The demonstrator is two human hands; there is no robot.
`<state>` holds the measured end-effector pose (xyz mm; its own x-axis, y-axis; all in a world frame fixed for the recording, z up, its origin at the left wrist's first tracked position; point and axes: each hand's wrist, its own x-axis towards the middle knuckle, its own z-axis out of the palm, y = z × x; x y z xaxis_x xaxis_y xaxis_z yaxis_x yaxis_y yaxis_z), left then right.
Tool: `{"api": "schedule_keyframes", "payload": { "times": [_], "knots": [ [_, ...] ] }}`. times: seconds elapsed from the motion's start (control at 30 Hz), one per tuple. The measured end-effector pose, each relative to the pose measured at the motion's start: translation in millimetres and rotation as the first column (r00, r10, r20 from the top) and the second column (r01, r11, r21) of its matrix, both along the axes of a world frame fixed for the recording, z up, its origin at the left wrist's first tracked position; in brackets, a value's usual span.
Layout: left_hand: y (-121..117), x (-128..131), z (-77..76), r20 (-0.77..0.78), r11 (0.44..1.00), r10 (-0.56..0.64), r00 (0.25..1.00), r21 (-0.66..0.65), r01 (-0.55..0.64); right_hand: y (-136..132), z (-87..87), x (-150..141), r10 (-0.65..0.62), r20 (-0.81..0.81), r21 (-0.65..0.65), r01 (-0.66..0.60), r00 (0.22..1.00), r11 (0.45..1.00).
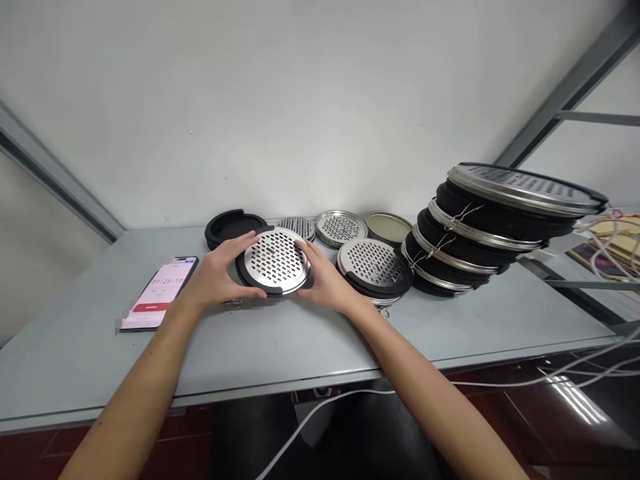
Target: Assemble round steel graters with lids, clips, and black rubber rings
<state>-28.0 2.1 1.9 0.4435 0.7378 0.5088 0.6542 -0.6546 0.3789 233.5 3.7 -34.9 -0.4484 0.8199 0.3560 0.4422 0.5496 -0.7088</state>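
Between my two hands is a round metal grater [277, 261] with slotted holes and black pieces along parts of its rim. It is tilted toward me, low over the table. My left hand [214, 277] grips its left edge, fingers on the upper rim and thumb near the lower rim. Around the right edge curve the fingers of my right hand [325, 279]. Just right of that hand lies another round grater [373, 261] with a black edge piece, stacked on something. Behind the held grater sits a black round base [234, 227]. Small metal clasps [233, 303] show beneath it.
Along the wall lie a grater disc [296, 227], another perforated disc [342, 227] and a plain greenish round lid [389, 227]. A leaning stack of black containers [465, 233] with grater tops stands right. A phone [165, 291] showing a timer lies left. White cables [530, 381] cross the front.
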Motion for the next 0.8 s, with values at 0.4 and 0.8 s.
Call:
{"api": "schedule_keyframes", "payload": {
  "times": [0.4,0.8],
  "knots": [
    [6.6,-8.8,-3.2,0.185,0.992,-0.028,0.982,-0.113,0.050,-10.7,6.2,-6.1,-0.003,0.017,-0.032,0.003,1.000,0.999],
    [8.6,0.6,-9.0,0.198,0.966,0.215,0.956,-0.188,-0.178,-4.5,8.8,-15.2,-0.100,-0.459,-0.094,0.063,0.883,0.994]
  ]
}}
